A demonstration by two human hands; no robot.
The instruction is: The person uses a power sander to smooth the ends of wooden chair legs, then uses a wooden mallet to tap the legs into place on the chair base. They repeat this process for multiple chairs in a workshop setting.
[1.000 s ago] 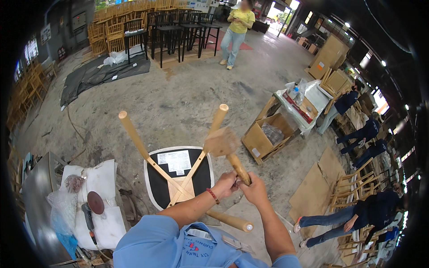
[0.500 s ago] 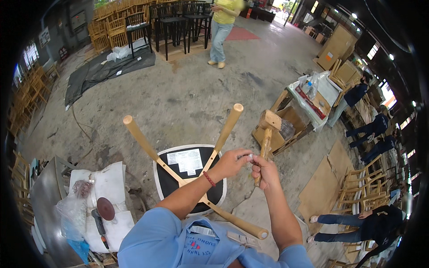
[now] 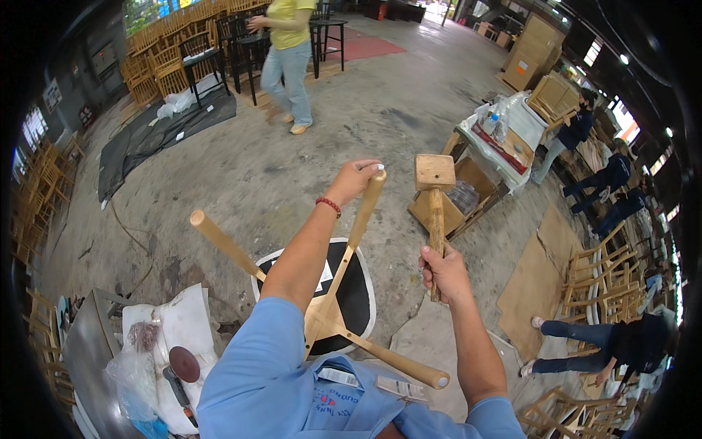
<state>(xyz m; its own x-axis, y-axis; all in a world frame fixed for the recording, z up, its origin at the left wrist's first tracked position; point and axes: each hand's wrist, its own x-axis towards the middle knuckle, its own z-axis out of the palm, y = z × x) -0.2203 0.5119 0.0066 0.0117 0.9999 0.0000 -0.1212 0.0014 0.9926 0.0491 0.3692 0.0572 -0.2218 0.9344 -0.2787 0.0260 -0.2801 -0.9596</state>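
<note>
An upside-down chair (image 3: 363, 307) with pale wooden legs stands before me, its black seat underside facing up. At the far right leg (image 3: 368, 208), my left hand (image 3: 354, 180) pinches a small white piece (image 3: 380, 167) against the leg's tip. That piece looks like a furniture glide; the fingers partly hide it. My right hand (image 3: 446, 271) is wrapped round the handle of a wooden mallet (image 3: 435, 173), holding it head up, to the right of that leg. The near right leg (image 3: 409, 368) has a pale disc on its end. My left arm covers part of the seat.
On the left, a metal-topped table (image 3: 88, 358) stands beside white padding bearing a disc sander (image 3: 183, 366). A cardboard box (image 3: 439, 212) sits beyond the mallet, beside a cluttered worktable (image 3: 468, 139). A person in yellow (image 3: 289, 66) walks at the back; several others work at right.
My left hand has moved from beside my right hand to the far right leg's tip with the small white piece. The mallet has turned more upright. The person in yellow has moved left.
</note>
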